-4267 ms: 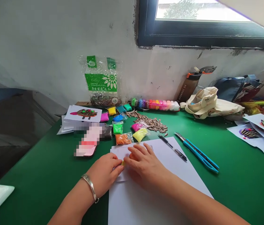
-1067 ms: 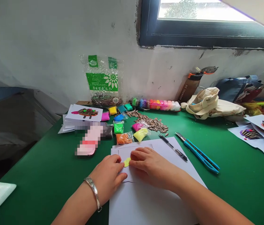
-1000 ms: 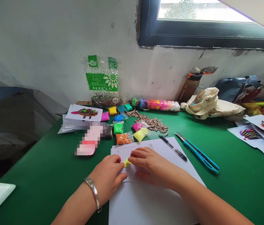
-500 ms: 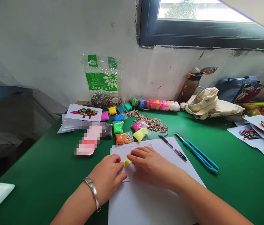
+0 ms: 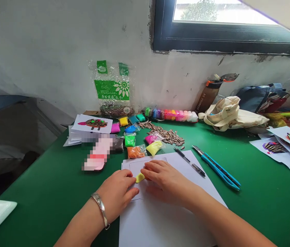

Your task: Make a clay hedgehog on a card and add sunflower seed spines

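Note:
A small flattened lump of yellow modelling clay point(image 5: 140, 177) lies on the white paper point(image 5: 155, 226), between the fingertips of both hands. My left hand point(image 5: 118, 190), a silver bangle at its wrist, reaches the clay's left edge with its index finger; the thumb is spread apart below. From the right, my right hand point(image 5: 164, 178) touches the clay's right edge with stretched fingertips; its thumb is mostly hidden underneath. Neither hand is wrapped around the clay. Faint drawn lines show on the paper around it.
A black pen point(image 5: 190, 162) lies on the paper, with a blue utility knife point(image 5: 217, 168) to its right. Behind are bagged clays, including orange point(image 5: 136, 152) and yellow point(image 5: 154, 147), and sunflower seeds point(image 5: 169, 134). Seed pictures point(image 5: 93, 124) lie left, others point(image 5: 275, 146) right.
My right fingertips have shifted slightly right, so more of the yellow clay shows. My left hand has barely moved.

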Motion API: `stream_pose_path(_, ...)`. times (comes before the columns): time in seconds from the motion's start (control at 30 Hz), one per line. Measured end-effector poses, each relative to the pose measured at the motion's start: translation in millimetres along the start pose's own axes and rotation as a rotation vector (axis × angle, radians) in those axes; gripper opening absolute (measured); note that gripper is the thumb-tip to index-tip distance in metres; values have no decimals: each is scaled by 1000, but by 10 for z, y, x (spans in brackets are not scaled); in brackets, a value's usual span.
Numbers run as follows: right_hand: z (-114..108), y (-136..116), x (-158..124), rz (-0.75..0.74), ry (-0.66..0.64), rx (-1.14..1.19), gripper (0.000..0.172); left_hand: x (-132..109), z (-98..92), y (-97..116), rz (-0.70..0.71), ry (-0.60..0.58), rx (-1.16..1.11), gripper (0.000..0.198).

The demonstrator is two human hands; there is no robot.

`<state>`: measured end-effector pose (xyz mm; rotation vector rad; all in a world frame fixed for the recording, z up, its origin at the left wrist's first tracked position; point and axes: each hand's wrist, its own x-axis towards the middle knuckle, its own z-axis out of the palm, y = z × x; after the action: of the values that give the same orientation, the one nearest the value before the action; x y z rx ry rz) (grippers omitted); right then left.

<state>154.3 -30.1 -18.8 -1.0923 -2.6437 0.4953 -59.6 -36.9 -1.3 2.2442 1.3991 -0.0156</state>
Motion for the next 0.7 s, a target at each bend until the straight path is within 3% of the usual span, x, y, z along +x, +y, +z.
stream_pose_path(0.37, -32, -56, -20, -16, -39, -46, 29, -10, -16, -7, 23, 0, 11, 27)
stream_pose_path(0.7, 73, -181, -18, -68, -43, -146, 43, 15, -62, -17, 16, -30, 11, 26)
